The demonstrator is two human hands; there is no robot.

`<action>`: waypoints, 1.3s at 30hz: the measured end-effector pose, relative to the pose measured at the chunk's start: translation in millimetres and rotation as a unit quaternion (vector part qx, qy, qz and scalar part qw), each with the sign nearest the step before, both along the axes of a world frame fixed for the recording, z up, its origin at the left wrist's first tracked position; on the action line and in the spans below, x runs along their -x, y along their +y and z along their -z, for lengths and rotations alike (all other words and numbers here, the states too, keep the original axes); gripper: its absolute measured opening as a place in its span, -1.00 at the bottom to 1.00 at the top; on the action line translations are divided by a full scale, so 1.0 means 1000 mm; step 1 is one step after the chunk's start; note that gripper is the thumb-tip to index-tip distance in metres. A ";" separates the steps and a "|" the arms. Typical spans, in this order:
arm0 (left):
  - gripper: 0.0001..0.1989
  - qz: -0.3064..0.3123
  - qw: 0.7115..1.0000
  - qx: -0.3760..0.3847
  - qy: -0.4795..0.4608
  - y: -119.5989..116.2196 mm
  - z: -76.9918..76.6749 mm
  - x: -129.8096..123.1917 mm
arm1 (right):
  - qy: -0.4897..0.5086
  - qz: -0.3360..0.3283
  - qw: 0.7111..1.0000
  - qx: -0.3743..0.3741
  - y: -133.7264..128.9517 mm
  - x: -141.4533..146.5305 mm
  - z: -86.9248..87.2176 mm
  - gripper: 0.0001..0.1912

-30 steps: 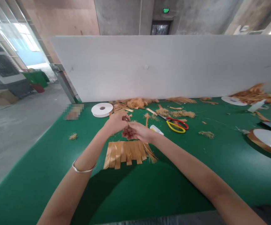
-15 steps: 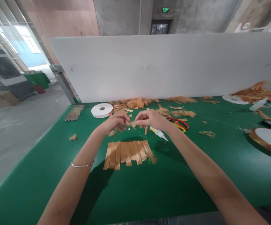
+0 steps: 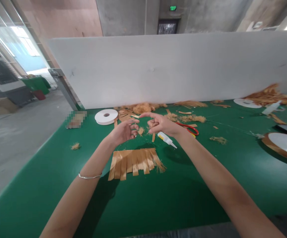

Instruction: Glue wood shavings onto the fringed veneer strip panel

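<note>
My left hand (image 3: 125, 133) hangs above the table with its fingers loosely curled and apart, holding nothing that I can see. Opposite it, my right hand (image 3: 162, 125) points its index finger to the left, the other fingers bent and no object visible in them. Between the two hands shows a small tuft of tan fibre (image 3: 141, 131); whether it lies on the table or is falling I cannot tell. Nearer to me, a row of tan ribbon strips (image 3: 132, 162) lies flat, joined along the top, frayed into threads at its right end.
On the green table (image 3: 178, 198) lie a white glue bottle (image 3: 166, 139), red-handled scissors (image 3: 194, 129) partly behind my right arm, a white roll (image 3: 106, 116), a brown ribbon roll (image 3: 286, 147) and fibre scraps (image 3: 143, 108). A white panel (image 3: 153, 69) stands along the back.
My hands have parted slightly and their fingers have opened off the fibre tuft they were pinching. My right index finger is now stretched out. The view has shifted a little.
</note>
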State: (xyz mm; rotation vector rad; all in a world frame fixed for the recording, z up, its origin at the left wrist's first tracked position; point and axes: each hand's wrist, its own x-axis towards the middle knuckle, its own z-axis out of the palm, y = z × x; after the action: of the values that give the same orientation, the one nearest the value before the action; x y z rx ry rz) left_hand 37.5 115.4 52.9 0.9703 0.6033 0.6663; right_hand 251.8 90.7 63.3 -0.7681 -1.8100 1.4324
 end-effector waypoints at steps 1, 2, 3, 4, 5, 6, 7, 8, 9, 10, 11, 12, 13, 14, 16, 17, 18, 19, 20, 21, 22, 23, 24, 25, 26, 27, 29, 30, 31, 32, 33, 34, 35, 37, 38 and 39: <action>-0.81 0.012 1.000 -0.008 0.011 -0.002 0.001 -0.002 | -0.007 -0.016 1.000 0.003 -0.002 0.001 -0.001 -0.33; -0.80 0.028 0.999 -0.021 0.023 -0.004 0.001 -0.004 | -0.014 -0.030 0.999 0.006 -0.003 0.002 -0.001 -0.28; -0.78 0.045 0.998 -0.037 0.036 -0.006 0.001 -0.007 | -0.020 -0.045 0.999 0.011 -0.004 0.004 -0.001 -0.24; -0.78 0.058 0.996 -0.053 0.048 -0.008 0.001 -0.009 | -0.026 -0.061 0.998 0.015 -0.005 0.005 -0.001 -0.20; -0.81 0.066 0.994 -0.067 0.058 -0.010 0.000 -0.010 | -0.030 -0.075 0.997 0.019 -0.005 0.006 -0.001 -0.19; -0.85 0.069 0.993 -0.077 0.062 -0.012 0.000 -0.011 | -0.034 -0.087 0.995 0.022 -0.005 0.007 -0.001 -0.18; -0.91 0.069 0.992 -0.083 0.063 -0.013 -0.001 -0.012 | -0.038 -0.100 0.994 0.026 -0.005 0.007 0.000 -0.19; -0.92 0.071 0.992 -0.084 0.060 -0.013 -0.001 -0.012 | -0.043 -0.113 0.992 0.032 -0.005 0.007 0.000 -0.21; -0.84 0.076 0.992 -0.080 0.056 -0.013 -0.002 -0.012 | -0.051 -0.128 0.990 0.041 -0.005 0.007 0.000 -0.22; -0.80 0.081 0.993 -0.073 0.051 -0.013 -0.002 -0.011 | -0.061 -0.144 0.986 0.054 -0.005 0.007 0.000 -0.21; -0.80 0.087 0.993 -0.065 0.046 -0.012 -0.002 -0.011 | -0.072 -0.161 0.982 0.069 -0.005 0.007 0.000 -0.20; -0.84 0.089 0.993 -0.059 0.041 -0.012 -0.001 -0.010 | -0.081 -0.179 0.977 0.083 -0.005 0.007 0.001 -0.17; -0.89 0.087 0.994 -0.055 0.036 -0.012 0.000 -0.010 | -0.088 -0.194 0.972 0.095 -0.005 0.007 0.001 -0.14; -0.91 0.084 0.994 -0.056 0.032 -0.012 0.000 -0.010 | -0.090 -0.206 0.969 0.104 -0.005 0.007 0.002 -0.13; -0.88 0.089 0.993 -0.067 0.034 -0.012 0.001 -0.010 | -0.084 -0.223 0.965 0.113 -0.004 0.007 0.005 -0.11; -0.84 0.099 0.992 -0.074 0.038 -0.013 0.001 -0.010 | -0.077 -0.228 0.964 0.111 -0.003 0.007 0.007 -0.11; -0.80 0.111 0.990 -0.079 0.043 -0.013 0.001 -0.010 | -0.068 -0.232 0.964 0.108 -0.001 0.006 0.010 -0.11; -0.78 0.124 0.988 -0.084 0.048 -0.014 0.001 -0.010 | -0.061 -0.238 0.964 0.104 0.000 0.006 0.012 -0.12; -0.78 0.137 0.985 -0.087 0.052 -0.015 0.000 -0.009 | -0.055 -0.245 0.963 0.101 0.002 0.005 0.014 -0.13; -0.79 0.149 0.983 -0.090 0.056 -0.015 -0.001 -0.009 | -0.051 -0.252 0.961 0.101 0.004 0.004 0.016 -0.15; -0.79 0.159 0.981 -0.093 0.059 -0.016 -0.001 -0.009 | -0.047 -0.258 0.960 0.102 0.005 0.003 0.017 -0.19; -0.79 0.165 0.980 -0.097 0.062 -0.016 -0.002 -0.009 | -0.043 -0.264 0.958 0.105 0.006 0.002 0.018 -0.24; -0.78 0.169 0.978 -0.102 0.062 -0.016 -0.002 -0.010 | -0.036 -0.268 0.957 0.108 0.007 0.002 0.018 -0.31; -0.78 0.169 0.978 -0.105 0.062 -0.016 -0.003 -0.010 | -0.027 -0.270 0.956 0.109 0.007 0.001 0.018 -0.38; -0.79 0.167 0.978 -0.106 0.062 -0.016 -0.003 -0.010 | -0.016 -0.272 0.956 0.110 0.007 0.001 0.018 -0.45; -0.82 0.165 0.979 -0.104 0.061 -0.016 -0.002 -0.011 | -0.005 -0.273 0.956 0.112 0.008 0.001 0.019 -0.50; -0.85 0.166 0.980 -0.095 0.059 -0.017 -0.001 -0.011 | 0.008 -0.270 0.956 0.117 0.008 0.000 0.019 -0.56; -0.86 0.167 0.980 -0.090 0.056 -0.016 -0.001 -0.012 | 0.012 -0.266 0.956 0.120 0.008 -0.001 0.019 -0.57; -0.86 0.167 0.981 -0.087 0.051 -0.016 0.000 -0.012 | 0.012 -0.261 0.958 0.122 0.009 -0.001 0.019 -0.57; -0.85 0.165 0.982 -0.085 0.046 -0.016 0.001 -0.012 | 0.012 -0.256 0.959 0.123 0.009 -0.002 0.020 -0.57; -0.83 0.159 0.983 -0.084 0.041 -0.015 0.002 -0.012 | 0.013 -0.250 0.960 0.122 0.010 -0.004 0.020 -0.57; -0.82 0.147 0.985 -0.082 0.037 -0.014 0.003 -0.012 | 0.015 -0.243 0.962 0.122 0.010 -0.005 0.019 -0.56; -0.80 0.128 0.988 -0.078 0.032 -0.012 0.004 -0.011 | 0.018 -0.234 0.964 0.123 0.010 -0.006 0.019 -0.56; -0.75 0.075 0.995 -0.062 0.016 -0.009 0.004 -0.010 | 0.025 -0.205 0.970 0.126 0.010 -0.009 0.017 -0.59; -0.72 0.045 0.998 -0.051 0.008 -0.007 0.005 -0.009 | 0.029 -0.182 0.974 0.128 0.011 -0.010 0.017 -0.62; -0.69 0.015 0.999 -0.041 0.003 -0.006 0.005 -0.007 | 0.032 -0.152 0.979 0.131 0.011 -0.011 0.017 -0.65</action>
State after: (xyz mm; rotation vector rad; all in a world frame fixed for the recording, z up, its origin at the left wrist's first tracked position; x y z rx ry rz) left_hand 44.7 109.6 48.3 1.0555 0.5684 0.6662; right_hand 262.9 102.1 46.3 -0.5784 -1.7661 1.9010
